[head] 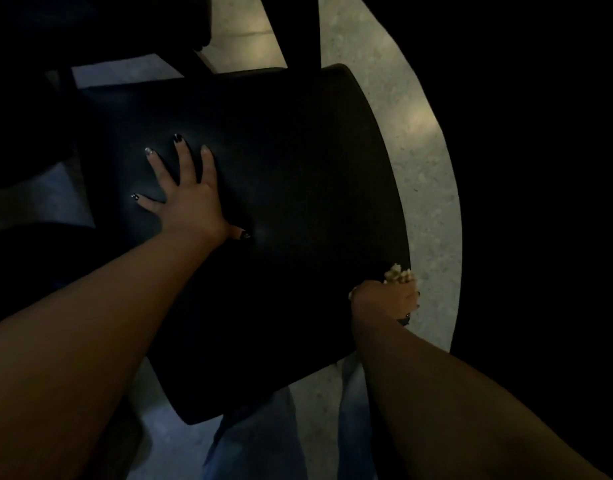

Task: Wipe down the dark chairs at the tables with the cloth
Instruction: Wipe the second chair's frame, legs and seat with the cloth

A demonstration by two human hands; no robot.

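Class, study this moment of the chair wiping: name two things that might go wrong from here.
1. The cloth is bunched in the right hand at the chair edge, so it may miss most of the surface.
2. The left hand presses flat on the chair, possibly leaving smudges.

The broad black chair seat [280,202] is showing a smooth, matt surface, like moulded plastic or taut vinyl; which of the two cannot be told in this dim light. A faint soft sheen is lying near its middle. The small pale cream cloth [398,273], bunched in the right hand [384,303], is looking nubbly and fibrous, with a rough looped texture. The pale grey floor [426,188] is appearing speckled, like polished terrazzo or stone, and is catching a dull gloss. The blue trousers [260,441] are looking like soft woven denim.
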